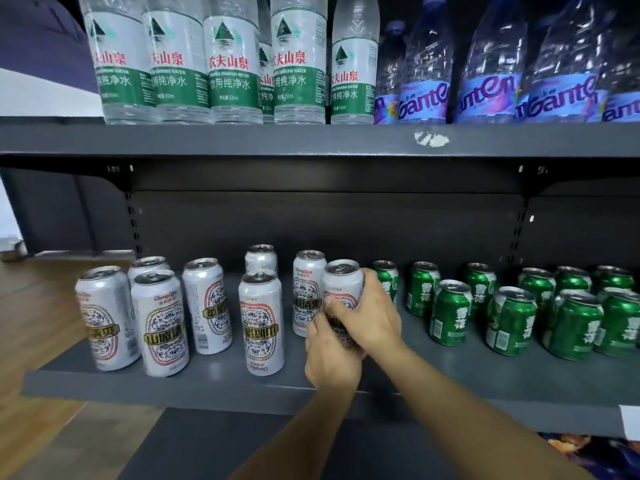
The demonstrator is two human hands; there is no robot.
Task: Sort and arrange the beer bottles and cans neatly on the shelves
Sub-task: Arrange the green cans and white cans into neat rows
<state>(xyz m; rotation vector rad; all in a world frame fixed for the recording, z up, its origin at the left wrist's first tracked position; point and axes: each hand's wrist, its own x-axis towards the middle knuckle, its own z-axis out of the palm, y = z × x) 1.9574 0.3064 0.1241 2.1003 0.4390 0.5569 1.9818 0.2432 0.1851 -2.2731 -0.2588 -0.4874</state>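
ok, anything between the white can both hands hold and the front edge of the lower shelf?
Nothing visible. The white can is gripped by the left hand and right hand; the lower shelf strip below it looks bare. Nearest neighbours stand beside it: another white can and a green can.

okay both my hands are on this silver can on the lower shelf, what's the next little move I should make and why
Probably turn the silver can so its label faces front, then set it level with the front silver cans. Both the left hand and right hand grip it, and it stands close against the green cans, behind the front row.
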